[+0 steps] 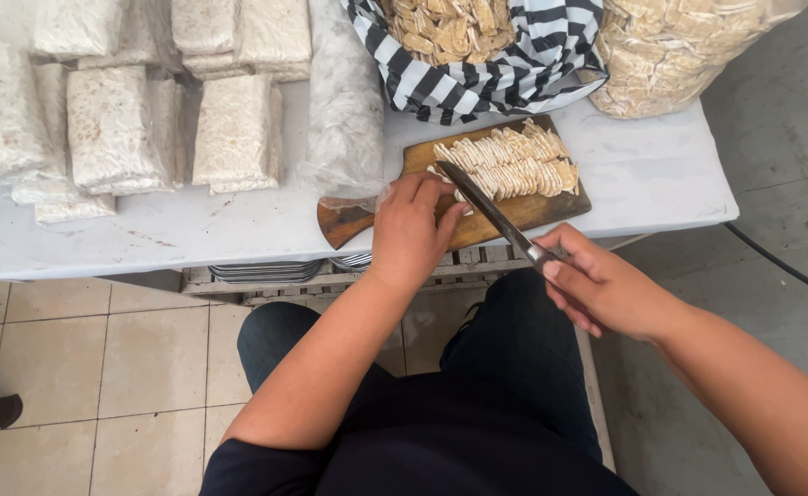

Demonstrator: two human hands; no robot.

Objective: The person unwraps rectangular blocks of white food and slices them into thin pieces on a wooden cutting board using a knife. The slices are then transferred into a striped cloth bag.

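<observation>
A wooden cutting board (532, 209) lies on the white table (202, 230), bearing rows of thin pale slices (514, 161). My left hand (413, 225) rests on the board's near left part, fingers curled next to the slices; a clear plastic wrap (353, 197) touches its thumb side. My right hand (601, 289) grips the handle of a long knife (486, 207). The blade points up and left, its tip over the slices by my left fingers.
Several white wrapped blocks (114, 129) fill the table's left half. A striped bag of slices (477, 55) and a clear bag of slices (670, 50) stand behind the board. Stacked metal trays (266, 271) sit under the table. A black cable (780, 262) crosses the floor at right.
</observation>
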